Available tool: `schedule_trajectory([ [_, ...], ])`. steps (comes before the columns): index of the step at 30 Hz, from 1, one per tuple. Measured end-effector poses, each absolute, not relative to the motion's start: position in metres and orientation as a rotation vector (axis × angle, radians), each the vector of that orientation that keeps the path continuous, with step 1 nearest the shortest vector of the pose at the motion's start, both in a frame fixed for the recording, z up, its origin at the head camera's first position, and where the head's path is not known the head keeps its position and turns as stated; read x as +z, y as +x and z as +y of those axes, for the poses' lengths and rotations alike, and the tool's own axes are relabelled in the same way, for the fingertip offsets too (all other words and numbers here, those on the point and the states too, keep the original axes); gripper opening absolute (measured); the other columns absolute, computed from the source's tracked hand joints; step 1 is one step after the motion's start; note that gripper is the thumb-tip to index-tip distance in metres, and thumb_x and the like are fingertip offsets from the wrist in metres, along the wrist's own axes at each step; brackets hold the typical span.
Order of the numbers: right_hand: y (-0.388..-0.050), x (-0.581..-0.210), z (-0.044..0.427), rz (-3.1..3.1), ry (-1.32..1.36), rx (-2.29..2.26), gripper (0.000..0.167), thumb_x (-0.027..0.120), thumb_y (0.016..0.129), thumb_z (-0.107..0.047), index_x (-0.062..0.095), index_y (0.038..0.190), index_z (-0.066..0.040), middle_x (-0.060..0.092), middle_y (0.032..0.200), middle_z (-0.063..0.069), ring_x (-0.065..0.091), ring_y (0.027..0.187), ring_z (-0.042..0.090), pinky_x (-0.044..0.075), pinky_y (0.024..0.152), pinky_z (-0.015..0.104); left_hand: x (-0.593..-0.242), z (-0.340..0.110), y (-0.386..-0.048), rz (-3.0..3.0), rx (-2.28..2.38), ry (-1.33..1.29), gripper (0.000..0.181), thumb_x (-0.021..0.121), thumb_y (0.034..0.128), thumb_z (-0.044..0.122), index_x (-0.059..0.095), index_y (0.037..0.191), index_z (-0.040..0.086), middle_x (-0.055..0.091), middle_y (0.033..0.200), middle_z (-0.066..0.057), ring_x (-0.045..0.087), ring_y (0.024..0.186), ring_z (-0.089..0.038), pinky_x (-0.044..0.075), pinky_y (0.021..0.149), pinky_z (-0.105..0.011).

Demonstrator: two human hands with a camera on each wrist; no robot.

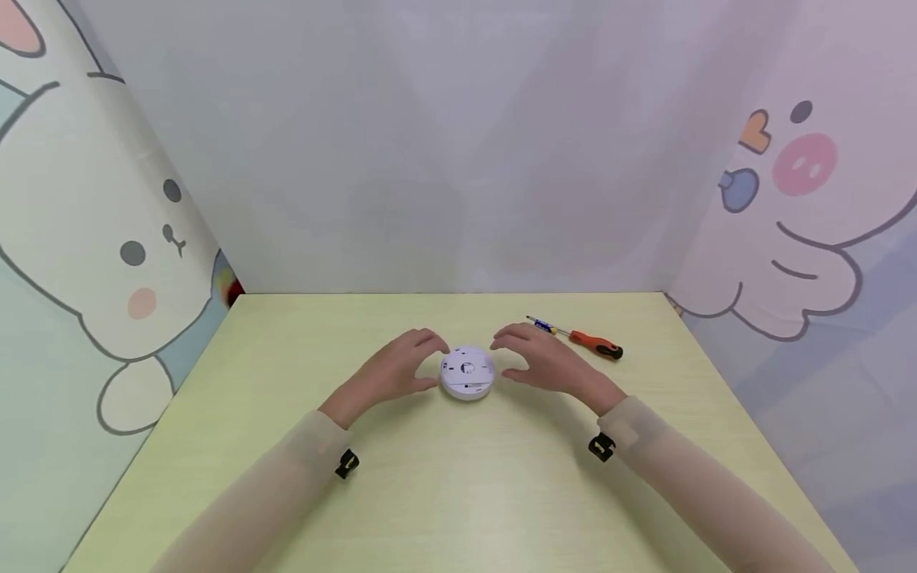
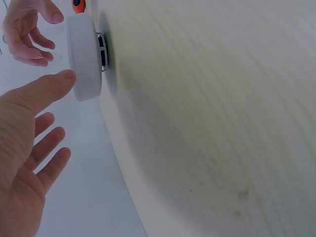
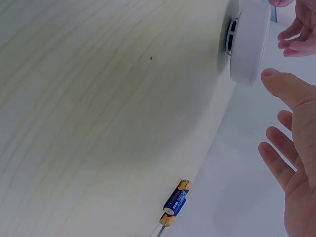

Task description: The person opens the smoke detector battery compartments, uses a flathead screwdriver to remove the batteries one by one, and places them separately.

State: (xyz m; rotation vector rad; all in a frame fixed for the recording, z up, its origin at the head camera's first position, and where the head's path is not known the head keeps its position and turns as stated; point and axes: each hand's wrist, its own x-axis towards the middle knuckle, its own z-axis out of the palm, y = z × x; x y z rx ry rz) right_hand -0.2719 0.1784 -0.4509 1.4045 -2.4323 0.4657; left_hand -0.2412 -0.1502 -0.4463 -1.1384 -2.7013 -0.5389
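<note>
A round white smoke detector point(image 1: 467, 383) lies on the table with its printed, flat side up. In the wrist views its vented part faces down to the tabletop. My left hand point(image 1: 392, 371) curves loosely around the left side of the detector, fingers spread and holding nothing. On the other side my right hand point(image 1: 548, 363) takes a similar pose, with a small gap between its fingers and the rim. From the left wrist view, the left thumb point(image 2: 54, 89) appears right by the detector's edge; whether it touches is unclear.
Behind my right hand lie a screwdriver point(image 1: 596, 344) with an orange and black handle and blue-and-gold batteries point(image 3: 176, 198) beside its shaft. The pale wooden table point(image 1: 458, 477) ends at a light curtain point(image 1: 444, 159); cartoon-printed cloth hangs at both sides.
</note>
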Motion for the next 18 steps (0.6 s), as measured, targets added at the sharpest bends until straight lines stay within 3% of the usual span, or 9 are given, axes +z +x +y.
schedule_trajectory([
  [11,-0.269,-0.46,0.17,-2.44,1.462,0.478,0.046,0.094,0.084,-0.019,0.072,0.124,-0.011,0.069,0.129,0.004,0.065,0.121,0.022,0.057,0.103,0.04,-0.45,-0.17,-0.238,-2.638,-0.46,-1.274,0.051,0.093,0.0836,0.013,0.068,0.128,0.012,0.067,0.129,-0.001,0.062,0.123,-0.021,0.053,0.108,-0.037],
  [18,-0.267,-0.463,0.169,-2.463,1.478,0.434,0.043,0.092,0.086,-0.017,0.072,0.124,-0.011,0.069,0.127,0.004,0.065,0.119,0.02,0.058,0.1,0.035,-0.461,-0.159,-0.239,-2.664,-0.482,-1.277,0.053,0.093,0.0839,0.014,0.066,0.129,0.012,0.066,0.132,-0.002,0.06,0.127,-0.022,0.051,0.112,-0.038],
])
